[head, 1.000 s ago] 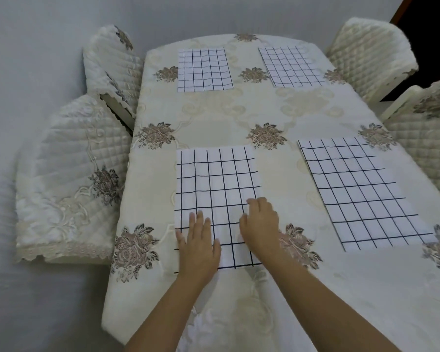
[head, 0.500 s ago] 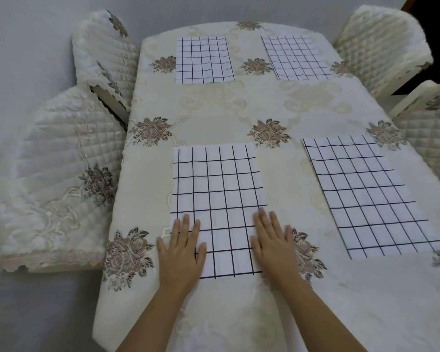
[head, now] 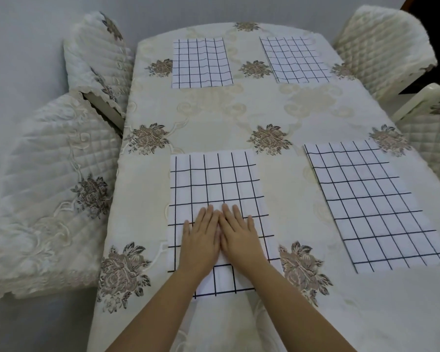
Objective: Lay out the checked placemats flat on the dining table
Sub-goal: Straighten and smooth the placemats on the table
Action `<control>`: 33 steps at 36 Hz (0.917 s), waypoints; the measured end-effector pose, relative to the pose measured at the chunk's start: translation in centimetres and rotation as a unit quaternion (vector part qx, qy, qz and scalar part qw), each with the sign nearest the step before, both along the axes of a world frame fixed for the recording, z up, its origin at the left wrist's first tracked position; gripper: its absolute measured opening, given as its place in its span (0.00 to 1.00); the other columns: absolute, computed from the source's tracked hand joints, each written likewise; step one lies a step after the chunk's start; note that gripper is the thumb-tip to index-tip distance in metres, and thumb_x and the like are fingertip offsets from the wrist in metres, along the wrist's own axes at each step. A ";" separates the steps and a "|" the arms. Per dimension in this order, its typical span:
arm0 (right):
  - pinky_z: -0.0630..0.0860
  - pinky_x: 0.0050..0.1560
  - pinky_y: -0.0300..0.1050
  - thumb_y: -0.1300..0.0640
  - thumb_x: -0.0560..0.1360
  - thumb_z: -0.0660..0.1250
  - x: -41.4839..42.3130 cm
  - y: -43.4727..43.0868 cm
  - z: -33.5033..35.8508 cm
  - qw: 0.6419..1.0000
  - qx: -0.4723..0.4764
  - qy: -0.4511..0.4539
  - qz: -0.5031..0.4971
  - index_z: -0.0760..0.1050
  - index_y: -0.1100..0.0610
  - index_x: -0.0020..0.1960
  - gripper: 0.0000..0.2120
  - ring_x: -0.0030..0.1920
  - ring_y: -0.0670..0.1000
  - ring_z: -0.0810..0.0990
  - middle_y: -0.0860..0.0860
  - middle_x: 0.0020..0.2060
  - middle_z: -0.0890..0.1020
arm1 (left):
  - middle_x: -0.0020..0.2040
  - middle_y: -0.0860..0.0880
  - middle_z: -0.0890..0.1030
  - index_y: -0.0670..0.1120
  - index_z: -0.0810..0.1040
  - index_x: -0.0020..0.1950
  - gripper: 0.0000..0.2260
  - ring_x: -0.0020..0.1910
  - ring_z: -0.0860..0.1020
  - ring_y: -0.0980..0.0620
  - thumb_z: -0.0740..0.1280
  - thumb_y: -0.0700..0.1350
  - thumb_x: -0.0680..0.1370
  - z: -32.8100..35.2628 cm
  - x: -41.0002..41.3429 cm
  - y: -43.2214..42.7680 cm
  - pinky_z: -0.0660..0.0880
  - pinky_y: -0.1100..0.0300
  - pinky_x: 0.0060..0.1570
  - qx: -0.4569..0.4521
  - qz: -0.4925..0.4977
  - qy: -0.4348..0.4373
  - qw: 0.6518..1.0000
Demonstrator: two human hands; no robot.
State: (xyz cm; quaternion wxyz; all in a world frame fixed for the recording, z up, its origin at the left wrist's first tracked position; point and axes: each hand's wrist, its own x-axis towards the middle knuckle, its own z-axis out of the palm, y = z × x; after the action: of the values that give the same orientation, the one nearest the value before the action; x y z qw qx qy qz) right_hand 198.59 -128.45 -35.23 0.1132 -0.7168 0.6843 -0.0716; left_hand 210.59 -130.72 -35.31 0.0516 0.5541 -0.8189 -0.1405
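The dining table point(head: 239, 118) was long and covered with a cream tablecloth point(head: 214, 133) with brown flower patterns. It stood near a plain pale wall point(head: 36, 34). Four chairs point(head: 48, 186) with quilted cream covers stood around it, two on the left and two on the right.

Four checked placemats lay flat on the table: the near left placemat point(head: 214, 179), the near right placemat point(head: 374, 201), the far left placemat point(head: 201, 62) and the far right placemat point(head: 295, 59).

The left hand point(head: 201, 242) and the right hand point(head: 239, 240) were pressed flat on the near left placemat, fingers stretched, side by side and touching, holding nothing.
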 end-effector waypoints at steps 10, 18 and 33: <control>0.65 0.63 0.64 0.48 0.76 0.50 -5.8 -1.5 -0.8 0.993 0.017 0.001 -0.115 0.63 0.54 0.73 0.27 0.71 0.55 0.63 0.50 0.72 0.65 | 0.74 0.47 0.64 0.51 0.60 0.73 0.24 0.72 0.57 0.49 0.51 0.55 0.77 -1.4 4.5 -2.7 0.66 0.35 0.60 -0.019 0.058 -0.039 0.997; 0.59 0.61 0.71 0.52 0.74 0.51 -5.4 -2.9 -0.3 0.988 -0.039 0.008 -0.148 0.75 0.61 0.63 0.24 0.68 0.62 0.68 0.55 0.68 0.72 | 0.68 0.37 0.71 0.41 0.75 0.62 0.23 0.71 0.60 0.40 0.55 0.52 0.75 -0.9 4.1 -4.5 0.60 0.33 0.62 -0.070 0.064 0.011 0.995; 0.63 0.66 0.63 0.47 0.75 0.49 -3.8 -10.4 -0.4 0.999 0.015 -0.012 -0.035 0.66 0.53 0.71 0.27 0.72 0.55 0.65 0.48 0.72 0.66 | 0.71 0.46 0.69 0.47 0.70 0.69 0.24 0.69 0.69 0.45 0.51 0.53 0.76 -0.7 1.0 -10.3 0.68 0.35 0.58 -0.005 0.040 -0.046 0.998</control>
State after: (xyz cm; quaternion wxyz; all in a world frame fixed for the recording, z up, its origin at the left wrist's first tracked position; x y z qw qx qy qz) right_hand 194.82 -138.83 -35.60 0.1295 -0.6895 0.7088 -0.0734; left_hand 211.56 -141.05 -36.02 0.0222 0.5920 -0.7983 -0.1088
